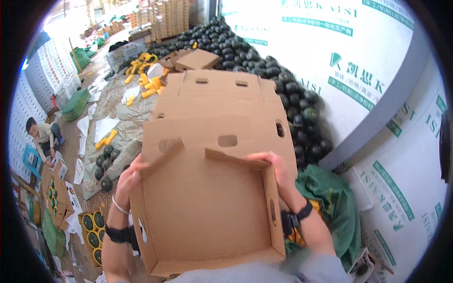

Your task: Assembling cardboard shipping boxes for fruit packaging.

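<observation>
A brown cardboard box [207, 212] lies in front of me, its side walls standing up and its far panel with a hand hole extended flat. At its far left corner my left hand [128, 181] closes on the wall, next to a flap [165, 158] slanting inward. On the opposite side my right hand [279, 174] grips the far right corner, fingers over another inward-folded flap [231, 158]. Parts of the fingers are hidden behind the cardboard. Beneath and beyond the box lie flat cardboard blanks [212, 96] with cut-out holes.
Dark green squashes [236, 52] are heaped along the printed white wall panels [330, 47]. Yellow wrappings [146, 75] lie on the ground sheet. A green sack [330, 207] stands at right; a carton of squashes [94, 231] at lower left. Another person [45, 137] crouches at far left.
</observation>
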Available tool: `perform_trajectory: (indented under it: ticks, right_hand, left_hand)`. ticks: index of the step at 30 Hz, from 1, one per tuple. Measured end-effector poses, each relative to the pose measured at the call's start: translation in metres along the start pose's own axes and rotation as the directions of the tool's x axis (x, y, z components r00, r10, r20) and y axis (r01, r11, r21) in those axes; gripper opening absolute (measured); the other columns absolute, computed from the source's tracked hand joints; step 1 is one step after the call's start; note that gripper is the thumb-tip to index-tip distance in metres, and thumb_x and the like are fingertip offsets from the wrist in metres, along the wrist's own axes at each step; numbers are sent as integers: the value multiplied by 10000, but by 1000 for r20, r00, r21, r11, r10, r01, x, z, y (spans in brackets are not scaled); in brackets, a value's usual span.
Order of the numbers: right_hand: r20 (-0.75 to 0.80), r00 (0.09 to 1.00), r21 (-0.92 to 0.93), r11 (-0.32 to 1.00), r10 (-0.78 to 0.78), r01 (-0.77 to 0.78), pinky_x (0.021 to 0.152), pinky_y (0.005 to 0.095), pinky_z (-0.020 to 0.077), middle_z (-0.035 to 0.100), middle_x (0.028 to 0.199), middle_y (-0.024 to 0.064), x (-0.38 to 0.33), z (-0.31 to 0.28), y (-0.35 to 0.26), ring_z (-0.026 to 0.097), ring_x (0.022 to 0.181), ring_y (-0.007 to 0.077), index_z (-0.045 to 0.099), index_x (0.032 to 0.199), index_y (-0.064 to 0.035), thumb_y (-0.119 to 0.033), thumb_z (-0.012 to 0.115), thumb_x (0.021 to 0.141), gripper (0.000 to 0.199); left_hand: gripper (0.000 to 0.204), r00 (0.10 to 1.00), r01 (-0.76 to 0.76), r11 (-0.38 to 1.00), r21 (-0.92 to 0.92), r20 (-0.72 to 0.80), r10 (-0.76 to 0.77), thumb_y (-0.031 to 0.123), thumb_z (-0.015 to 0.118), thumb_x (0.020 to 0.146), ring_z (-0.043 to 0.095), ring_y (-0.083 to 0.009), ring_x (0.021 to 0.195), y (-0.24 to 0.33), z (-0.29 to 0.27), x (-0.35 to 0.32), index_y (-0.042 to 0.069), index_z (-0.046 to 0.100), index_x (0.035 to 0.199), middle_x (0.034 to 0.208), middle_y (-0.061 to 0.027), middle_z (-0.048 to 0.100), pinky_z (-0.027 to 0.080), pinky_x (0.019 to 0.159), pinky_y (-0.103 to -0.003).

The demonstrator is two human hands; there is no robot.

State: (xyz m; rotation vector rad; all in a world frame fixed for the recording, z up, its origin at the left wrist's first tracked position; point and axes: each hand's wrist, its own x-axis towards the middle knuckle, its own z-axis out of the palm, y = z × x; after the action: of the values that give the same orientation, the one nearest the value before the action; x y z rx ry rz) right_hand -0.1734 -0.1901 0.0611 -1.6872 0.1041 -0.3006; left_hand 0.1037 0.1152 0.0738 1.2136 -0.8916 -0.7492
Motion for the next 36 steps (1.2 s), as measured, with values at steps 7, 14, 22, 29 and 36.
perform_trajectory:
  ticks: [7, 14, 22, 29, 36]
  right_hand:
    - [-479, 877, 118, 989, -24, 92, 938, 300, 351, 561, 1104, 27, 13, 2, 50, 485, 1060, 149, 545, 1167, -7, -445, 383, 936, 521]
    - [390, 752, -881, 453, 532, 137, 867, 385, 441, 556, 1054, 203, 42, 8, -86, 547, 1023, 325, 486, 1153, 12, -576, 744, 575, 864]
    - [110, 975, -980, -145, 195, 140, 649, 400, 533, 642, 801, 183, 112, 12, -89, 645, 789, 314, 614, 789, -17, -104, 589, 733, 107]
    - [-387, 875, -615, 789, -291, -9, 977, 380, 360, 346, 1366, 245, 112, -62, -113, 409, 1226, 324, 234, 1373, 21, -308, 593, 836, 724]
    - [-427, 814, -147, 858, 393, -491, 1018, 377, 301, 374, 1318, 193, -52, -79, 32, 355, 1229, 269, 198, 1358, 32, -270, 744, 695, 910]
  left_hand:
    - [516, 926, -306, 776, -552, -363, 107, 524, 466, 871, 502, -166, 971, -181, -183, -67, 26, 593, 915, 1081, -65, 514, 410, 853, -309]
    - [618, 844, -376, 454, 808, 501, -191, 418, 687, 740, 561, -238, 930, 67, 7, 12, 9, 515, 1171, 1016, -139, 578, 452, 822, -329]
    - [573, 999, -37, 323, 946, 46, -22, 225, 689, 699, 512, -349, 1085, 78, 6, 37, 26, 471, 1191, 1146, -213, 534, 412, 923, -375]
    - [825, 929, 239, 528, 815, -350, 120, 260, 683, 762, 279, -314, 1313, 22, -67, 7, -45, 218, 1371, 1397, -243, 288, 242, 1068, -369]
    - [1073, 942, 305, 859, 412, -263, -208, 379, 736, 687, 192, -350, 1338, -49, -17, -7, -77, 55, 1380, 1415, -285, 193, 210, 1077, -396]
